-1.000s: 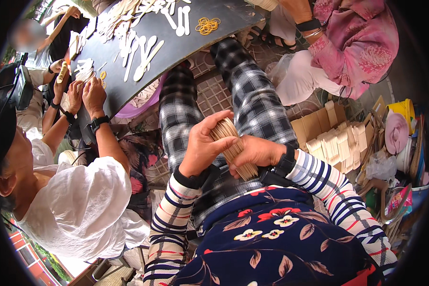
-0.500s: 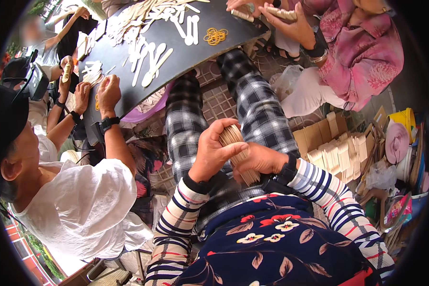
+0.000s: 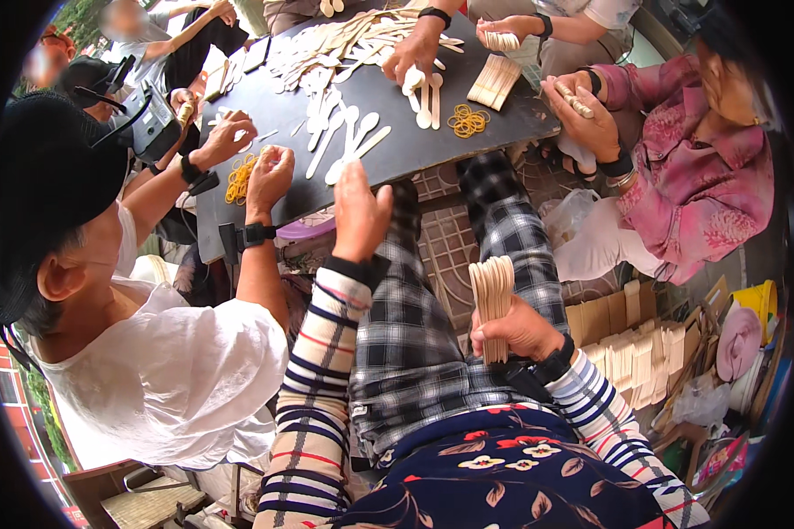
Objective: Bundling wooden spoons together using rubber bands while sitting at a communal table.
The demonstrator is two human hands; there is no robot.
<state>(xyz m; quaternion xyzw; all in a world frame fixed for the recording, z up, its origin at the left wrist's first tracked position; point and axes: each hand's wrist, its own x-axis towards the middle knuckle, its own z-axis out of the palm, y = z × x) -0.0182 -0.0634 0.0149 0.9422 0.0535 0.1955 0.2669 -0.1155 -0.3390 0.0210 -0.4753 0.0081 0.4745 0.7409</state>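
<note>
While the right hand point(image 3: 525, 328) clamps its fingers around the wooden bundle point(image 3: 492, 300), the left hand point(image 3: 360, 213) hangs near loose spoons point(image 3: 373, 143), fingers straight, thumb apart. Even pressure likely keeps the bundle aligned.

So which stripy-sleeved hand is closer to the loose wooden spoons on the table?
Left. The left hand is by the edge of the table, close to those spoons; the right hand is farther back, over the plaid trousers, holding wooden sticks.

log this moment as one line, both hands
right hand: gripping pale flat wooden stick bundle | left hand: open, near pale wooden spoons on black flat-topped table
</note>
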